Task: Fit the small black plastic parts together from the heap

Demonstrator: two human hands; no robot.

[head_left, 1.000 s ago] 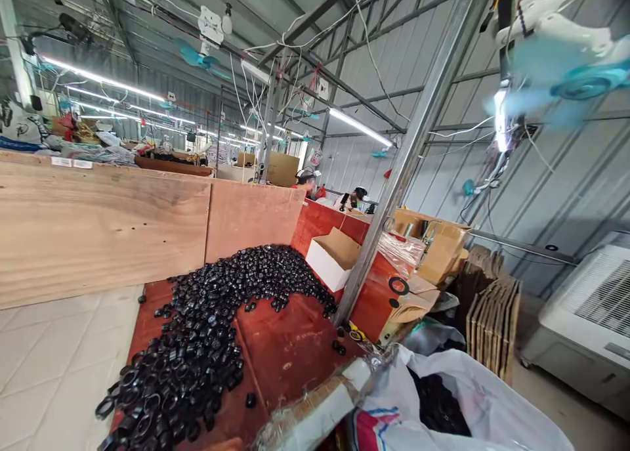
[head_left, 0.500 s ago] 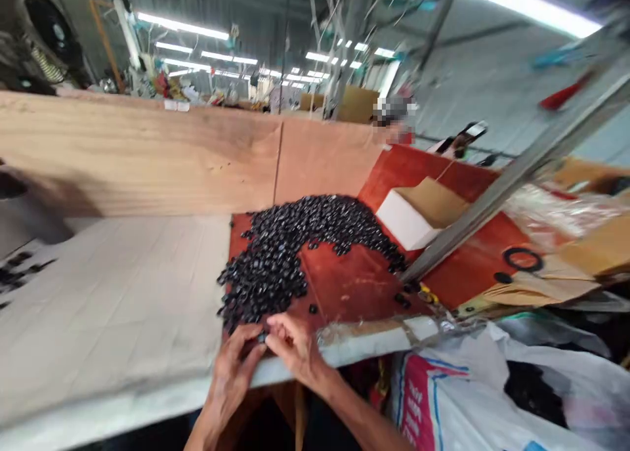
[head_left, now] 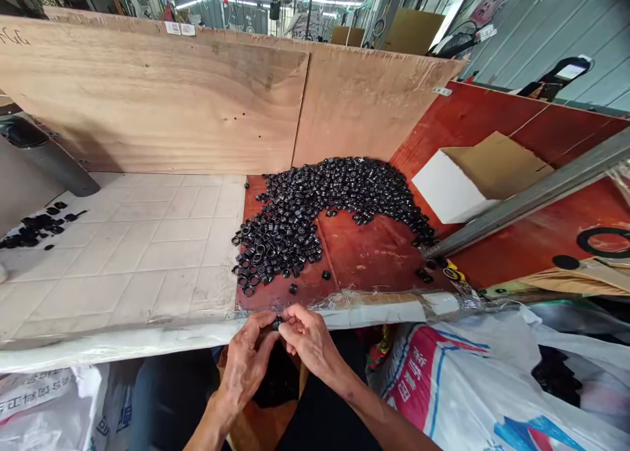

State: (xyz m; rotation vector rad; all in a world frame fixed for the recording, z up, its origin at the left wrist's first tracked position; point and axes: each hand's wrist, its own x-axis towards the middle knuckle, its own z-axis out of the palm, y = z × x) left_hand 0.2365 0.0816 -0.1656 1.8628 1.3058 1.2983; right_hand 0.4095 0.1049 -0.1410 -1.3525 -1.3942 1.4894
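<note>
Apparent black ring [head_left: 277, 323] between 2 hands [head_left: 245, 359]

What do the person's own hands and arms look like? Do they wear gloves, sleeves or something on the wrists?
The left hand and the right hand are bare, without gloves. I see no ring, watch or band on them. The left forearm and right forearm are also bare, with no sleeve in view.

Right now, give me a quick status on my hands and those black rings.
Left hand and right hand pinching one small black ring. Pile of black rings ahead on the red board. Taped edge right at the hands.
</note>
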